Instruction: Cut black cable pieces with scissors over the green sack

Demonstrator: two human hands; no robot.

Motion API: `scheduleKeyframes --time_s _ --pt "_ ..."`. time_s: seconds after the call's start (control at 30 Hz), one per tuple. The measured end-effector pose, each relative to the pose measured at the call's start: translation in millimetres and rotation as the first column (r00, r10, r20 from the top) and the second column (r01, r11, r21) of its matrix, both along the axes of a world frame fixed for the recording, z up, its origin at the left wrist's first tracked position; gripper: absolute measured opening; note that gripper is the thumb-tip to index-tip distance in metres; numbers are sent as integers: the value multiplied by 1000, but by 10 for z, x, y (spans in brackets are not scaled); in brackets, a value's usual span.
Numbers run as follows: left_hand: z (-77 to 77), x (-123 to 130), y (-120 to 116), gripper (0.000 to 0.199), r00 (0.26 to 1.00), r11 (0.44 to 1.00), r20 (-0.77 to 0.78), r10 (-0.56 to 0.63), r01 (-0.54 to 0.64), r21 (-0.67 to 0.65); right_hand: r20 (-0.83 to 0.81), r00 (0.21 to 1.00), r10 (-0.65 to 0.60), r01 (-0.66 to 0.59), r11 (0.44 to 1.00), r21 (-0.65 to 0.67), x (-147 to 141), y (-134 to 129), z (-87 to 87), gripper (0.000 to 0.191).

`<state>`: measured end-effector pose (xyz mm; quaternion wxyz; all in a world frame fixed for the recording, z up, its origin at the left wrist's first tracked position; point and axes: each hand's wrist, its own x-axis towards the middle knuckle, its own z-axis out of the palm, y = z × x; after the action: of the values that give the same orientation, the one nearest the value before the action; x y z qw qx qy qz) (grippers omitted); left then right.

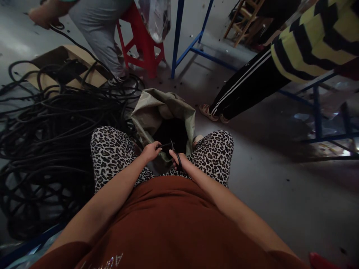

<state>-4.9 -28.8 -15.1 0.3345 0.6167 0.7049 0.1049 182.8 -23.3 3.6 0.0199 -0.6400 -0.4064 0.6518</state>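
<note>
Between my knees stands an open, pale woven sack (144,112), its inside dark. Over its near edge, my left hand (152,151) pinches a thin black strip (165,145) that points to the right. Just right of it, my right hand (178,160) is closed round the dark handles of a pair of scissors (172,146), the blades pointing up beside the strip's end. Whether the blades touch the strip is too small to tell. What lies inside the sack is too dark to make out.
A large heap of black tubing (56,130) lies at the left, with an open cardboard box (75,56) behind it. Ahead are a red stool (140,41), a blue metal frame (196,50) and a person's legs (103,30). Another person (252,82) stands ahead right.
</note>
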Motion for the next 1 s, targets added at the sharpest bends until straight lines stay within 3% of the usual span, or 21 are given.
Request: scheduleKeyframes --time_s 0.4,0.73,1.0 --pt "-56 -11 0 27 998 997 -49 -33 30 -75 84 992 92 -98 993 67 52 -13 -263 50" --pt "-52 -22 2 26 997 996 -75 -32 25 -86 123 986 113 -120 991 51 34 -14 -182 48" --pt "-32 -37 5 26 996 998 -90 15 -21 -66 99 993 61 -69 994 83 39 1 -146 47"
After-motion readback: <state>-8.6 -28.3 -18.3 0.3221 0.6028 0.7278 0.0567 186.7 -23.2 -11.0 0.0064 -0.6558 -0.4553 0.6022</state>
